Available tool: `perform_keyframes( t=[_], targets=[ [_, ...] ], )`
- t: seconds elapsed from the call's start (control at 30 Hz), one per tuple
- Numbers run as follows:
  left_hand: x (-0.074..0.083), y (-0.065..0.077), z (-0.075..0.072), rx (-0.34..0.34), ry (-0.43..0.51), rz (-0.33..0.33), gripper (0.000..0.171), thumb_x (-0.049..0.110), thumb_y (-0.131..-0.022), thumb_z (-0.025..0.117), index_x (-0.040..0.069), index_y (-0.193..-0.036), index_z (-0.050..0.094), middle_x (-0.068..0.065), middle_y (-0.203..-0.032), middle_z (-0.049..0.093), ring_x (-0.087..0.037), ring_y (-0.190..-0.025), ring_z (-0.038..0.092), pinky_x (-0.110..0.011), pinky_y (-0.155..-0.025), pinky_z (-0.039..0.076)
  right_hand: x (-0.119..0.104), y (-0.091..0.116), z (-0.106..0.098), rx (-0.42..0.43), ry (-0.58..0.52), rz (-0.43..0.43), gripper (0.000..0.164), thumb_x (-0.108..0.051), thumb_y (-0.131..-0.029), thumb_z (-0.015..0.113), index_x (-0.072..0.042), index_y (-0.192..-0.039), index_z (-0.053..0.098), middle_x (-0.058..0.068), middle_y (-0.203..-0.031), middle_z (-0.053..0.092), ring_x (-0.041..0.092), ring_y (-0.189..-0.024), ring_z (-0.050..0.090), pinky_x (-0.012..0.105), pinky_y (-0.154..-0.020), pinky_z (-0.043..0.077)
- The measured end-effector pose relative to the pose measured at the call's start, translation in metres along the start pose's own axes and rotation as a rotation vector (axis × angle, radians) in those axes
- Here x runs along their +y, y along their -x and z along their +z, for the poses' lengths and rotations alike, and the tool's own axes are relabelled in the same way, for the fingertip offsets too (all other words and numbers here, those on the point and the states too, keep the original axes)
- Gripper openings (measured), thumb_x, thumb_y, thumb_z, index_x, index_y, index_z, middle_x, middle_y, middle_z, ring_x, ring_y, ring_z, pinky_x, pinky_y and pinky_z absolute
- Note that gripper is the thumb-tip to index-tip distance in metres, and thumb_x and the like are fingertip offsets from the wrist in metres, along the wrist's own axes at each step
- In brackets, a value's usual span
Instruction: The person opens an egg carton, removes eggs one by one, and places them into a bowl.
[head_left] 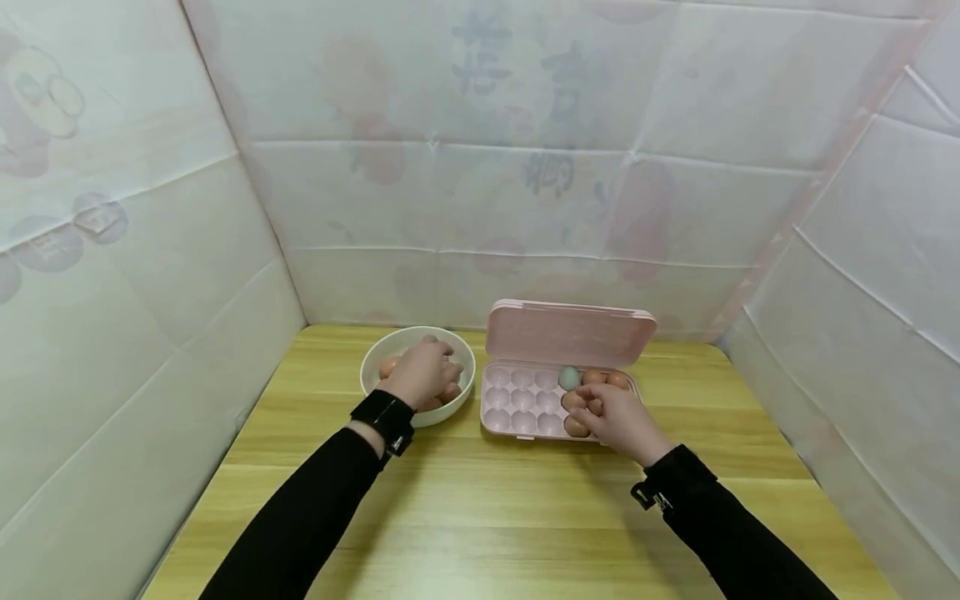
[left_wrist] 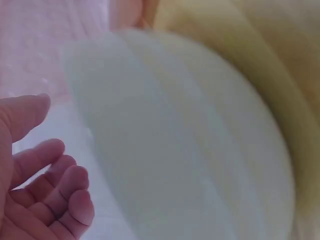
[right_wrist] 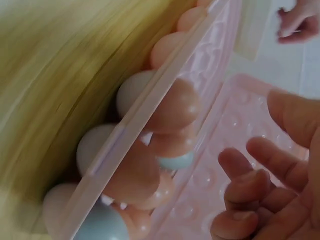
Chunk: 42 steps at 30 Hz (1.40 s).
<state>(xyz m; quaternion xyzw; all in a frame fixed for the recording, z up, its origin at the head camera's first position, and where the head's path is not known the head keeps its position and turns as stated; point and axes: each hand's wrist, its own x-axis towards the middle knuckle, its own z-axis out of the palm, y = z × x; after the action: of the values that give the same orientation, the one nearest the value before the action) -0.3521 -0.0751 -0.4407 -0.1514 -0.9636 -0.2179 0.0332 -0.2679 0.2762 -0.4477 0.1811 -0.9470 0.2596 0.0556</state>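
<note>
My left hand [head_left: 422,372] is over the white bowl [head_left: 401,340], which holds several brown eggs [head_left: 387,367]. In the left wrist view, its loosely bent fingers [left_wrist: 75,182] hold nothing, beside the bowl's outer wall. My right hand [head_left: 619,421] hovers at the right part of a pink egg carton [head_left: 501,433], thumb and fingertips near the brown eggs there. Seen from the right wrist, that hand's relaxed fingers [right_wrist: 247,185] hold no egg. A pale blue-green egg [head_left: 568,378] sits in the carton's back row. Several left-hand cups [head_left: 522,399] contain no eggs.
The carton's lid [head_left: 566,333] stands raised at the back. Both containers rest toward the far edge of a wooden table [head_left: 465,517]. White printed sheets [head_left: 450,200] wall it in at the back and both sides.
</note>
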Motion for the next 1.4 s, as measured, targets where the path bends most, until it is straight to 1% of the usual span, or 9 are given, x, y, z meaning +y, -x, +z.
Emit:
perform_keyframes(
  t=[0.13, 0.27, 0.47, 0.57, 0.83, 0.97, 1.17, 1.3, 1.4],
  targets=[
    [0.008, 0.030, -0.006, 0.048, 0.055, 0.057, 0.028, 0.033, -0.104, 0.068, 0.014, -0.123, 0.077, -0.007, -0.130, 0.070, -0.026, -0.109, 0.074, -0.046, -0.088, 0.062, 0.006, 0.002, 0.004, 0.004, 0.147, -0.080, 0.014, -0.021, -0.098, 0.079, -0.013, -0.094, 0.068, -0.011, -0.067, 0.035, 0.003, -0.060, 0.032, 0.029, -0.071, 0.030],
    [0.017, 0.055, -0.005, 0.175, 0.106, 0.202, 0.019, 0.029, -0.099, 0.078, 0.015, -0.111, 0.077, -0.005, -0.118, 0.073, -0.026, -0.105, 0.071, -0.040, -0.083, 0.060, 0.008, 0.004, 0.010, 0.042, 0.241, -0.080, 0.020, -0.020, -0.096, 0.080, -0.018, -0.086, 0.062, -0.011, -0.064, 0.041, 0.005, -0.060, 0.040, 0.032, -0.072, 0.031],
    [0.027, 0.083, 0.002, 0.325, 0.177, 0.326, 0.020, 0.025, -0.094, 0.085, 0.010, -0.106, 0.078, -0.005, -0.107, 0.077, -0.019, -0.094, 0.069, -0.030, -0.078, 0.059, 0.005, 0.007, 0.020, 0.062, 0.294, -0.039, 0.019, -0.009, -0.091, 0.075, -0.016, -0.081, 0.060, -0.006, -0.059, 0.036, 0.009, -0.052, 0.037, 0.022, -0.051, 0.023],
    [0.030, 0.093, 0.008, 0.322, 0.199, 0.349, 0.021, 0.026, -0.092, 0.086, 0.011, -0.106, 0.078, -0.003, -0.102, 0.077, -0.014, -0.081, 0.066, -0.024, -0.071, 0.057, 0.005, 0.010, 0.026, 0.092, 0.351, -0.042, 0.025, -0.011, -0.090, 0.077, -0.015, -0.080, 0.055, -0.004, -0.059, 0.033, 0.012, -0.050, 0.035, 0.023, -0.048, 0.022],
    [0.040, 0.111, 0.024, 0.208, 0.276, 0.297, 0.023, 0.026, -0.094, 0.084, 0.009, -0.110, 0.080, -0.001, -0.110, 0.076, -0.017, -0.086, 0.064, -0.023, -0.074, 0.055, 0.029, 0.009, 0.044, 0.206, 0.326, -0.105, 0.016, -0.012, -0.086, 0.073, -0.015, -0.083, 0.057, 0.006, -0.064, 0.042, 0.023, -0.055, 0.043, 0.032, -0.043, 0.032],
    [0.043, 0.114, 0.030, 0.192, 0.295, 0.302, 0.020, 0.027, -0.095, 0.083, 0.012, -0.108, 0.079, 0.002, -0.106, 0.077, -0.013, -0.082, 0.063, -0.020, -0.072, 0.054, 0.015, 0.010, 0.035, 0.165, 0.298, -0.054, 0.008, -0.011, -0.090, 0.072, -0.012, -0.088, 0.064, 0.005, -0.067, 0.045, 0.021, -0.059, 0.043, 0.028, -0.049, 0.031],
    [0.045, 0.115, 0.034, 0.205, 0.305, 0.329, 0.018, 0.026, -0.094, 0.084, 0.014, -0.106, 0.078, 0.002, -0.103, 0.078, -0.015, -0.081, 0.066, -0.020, -0.072, 0.055, -0.005, 0.007, 0.013, 0.045, 0.117, 0.068, 0.011, -0.017, -0.103, 0.068, -0.013, -0.093, 0.068, -0.003, -0.068, 0.056, 0.009, -0.058, 0.045, 0.022, -0.056, 0.033],
    [0.048, 0.114, 0.034, 0.219, 0.300, 0.353, 0.024, 0.026, -0.093, 0.085, 0.013, -0.113, 0.078, 0.002, -0.109, 0.076, -0.014, -0.084, 0.067, -0.021, -0.074, 0.057, -0.020, 0.009, 0.002, -0.024, -0.196, 0.125, 0.021, -0.030, -0.106, 0.069, -0.012, -0.114, 0.074, 0.000, -0.090, 0.075, 0.005, -0.072, 0.059, 0.021, -0.064, 0.046],
    [0.054, 0.113, 0.034, 0.253, 0.325, 0.403, 0.036, 0.025, -0.092, 0.087, 0.011, -0.122, 0.075, -0.002, -0.118, 0.075, -0.016, -0.089, 0.068, -0.025, -0.074, 0.060, -0.032, 0.011, -0.002, -0.098, -0.462, 0.161, 0.033, -0.033, -0.107, 0.067, -0.007, -0.128, 0.072, 0.002, -0.106, 0.077, 0.005, -0.088, 0.064, 0.021, -0.077, 0.051]
  ],
)
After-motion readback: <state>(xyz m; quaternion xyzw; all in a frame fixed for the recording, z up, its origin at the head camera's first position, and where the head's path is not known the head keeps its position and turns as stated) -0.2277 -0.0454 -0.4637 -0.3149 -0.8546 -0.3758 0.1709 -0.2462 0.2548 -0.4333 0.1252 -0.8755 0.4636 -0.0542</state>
